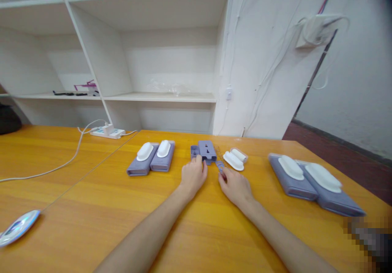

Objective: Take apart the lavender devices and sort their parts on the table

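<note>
As both forearms reach up the orange-brown tabletop (196, 232), the two bare hands sit close together, with a narrow strip of wood between them. Left hand (192, 176) first: its fingertips are at the near edge of the lavender slotted housing (207, 148), but whether they grip it or merely steady it, one cannot tell. Over to the right hand (235, 185), where thumb and forefinger seem to pinch the near end of a small lavender ring-like piece (219, 165).

And this is the relation that counts: the little piece lies just right of the housing's near end, angled from the right fingertips up and leftward towards it. The housing's long axis runs away from the person, keyhole slots facing up, and the left hand is the nearer one. A small lavender box (194, 150) flanks it on the left; on the right are thin coppery bits (218, 152), then a white oval cap (232, 161).

Well out left stands a pair of lavender cases (142, 163) topped with white ovals. Farther back sits a white power strip (114, 133), and behind everything, white shelving (159, 97).
</note>
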Tool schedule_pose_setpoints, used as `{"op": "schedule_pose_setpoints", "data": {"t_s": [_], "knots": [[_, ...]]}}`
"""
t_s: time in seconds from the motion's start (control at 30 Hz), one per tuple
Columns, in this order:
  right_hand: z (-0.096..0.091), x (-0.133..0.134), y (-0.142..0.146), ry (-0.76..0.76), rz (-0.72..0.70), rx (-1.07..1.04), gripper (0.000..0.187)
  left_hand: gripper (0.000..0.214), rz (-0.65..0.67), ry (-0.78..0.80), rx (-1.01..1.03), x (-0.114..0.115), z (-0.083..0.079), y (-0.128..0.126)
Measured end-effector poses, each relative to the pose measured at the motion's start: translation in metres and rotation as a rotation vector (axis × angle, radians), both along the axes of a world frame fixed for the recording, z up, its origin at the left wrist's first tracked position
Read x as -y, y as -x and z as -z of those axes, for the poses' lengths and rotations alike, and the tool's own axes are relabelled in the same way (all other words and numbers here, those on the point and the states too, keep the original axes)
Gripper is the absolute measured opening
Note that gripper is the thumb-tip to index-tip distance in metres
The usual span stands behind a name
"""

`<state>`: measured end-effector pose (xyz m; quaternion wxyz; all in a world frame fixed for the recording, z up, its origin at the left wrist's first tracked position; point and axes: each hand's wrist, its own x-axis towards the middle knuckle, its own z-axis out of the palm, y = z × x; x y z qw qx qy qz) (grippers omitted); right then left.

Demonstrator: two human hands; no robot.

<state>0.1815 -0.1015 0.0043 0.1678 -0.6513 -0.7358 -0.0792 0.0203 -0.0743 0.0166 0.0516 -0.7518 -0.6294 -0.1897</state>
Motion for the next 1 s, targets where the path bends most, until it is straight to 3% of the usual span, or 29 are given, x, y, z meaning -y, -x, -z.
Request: {"op": "schedule_pose_setpoints", "data": {"t_s": [0.1,0.17,0.23,0.37,0.53,0.77,1.0], "knots": [[0.001,0.0,0.0,0.002,-0.004,-0.007,0.021,0.03,-0.106,-0.18,0.125,-0.001,-0.001,0.003],[0.001,-0.001,0.0,-0.002,-0.007,-0.013,0.021,0.038,-0.13,-0.243,0.139,-0.004,0.0,0.004],[0.001,-0.001,-0.001,-0.007,-0.01,-0.024,0.021,0.04,-0.126,-0.238,0.103,-0.006,0.003,0.004],[-0.002,0.0,-0.002,-0.108,0.022,-0.055,0.021,0.018,-0.159,-0.178,0.083,-0.011,0.01,0.005],[-0.005,0.001,-0.002,-0.298,0.107,-0.101,0.014,0.024,-0.23,-0.153,0.287,-0.02,0.013,0.015],[-0.008,-0.006,-0.015,-0.397,0.214,-0.126,0.026,0.026,0.003,-0.249,0.657,-0.043,0.007,0.022],[-0.003,-0.017,-0.041,-0.312,0.381,-0.145,0.027,0.044,0.244,0.002,0.672,-0.092,-0.012,0.015]]}}
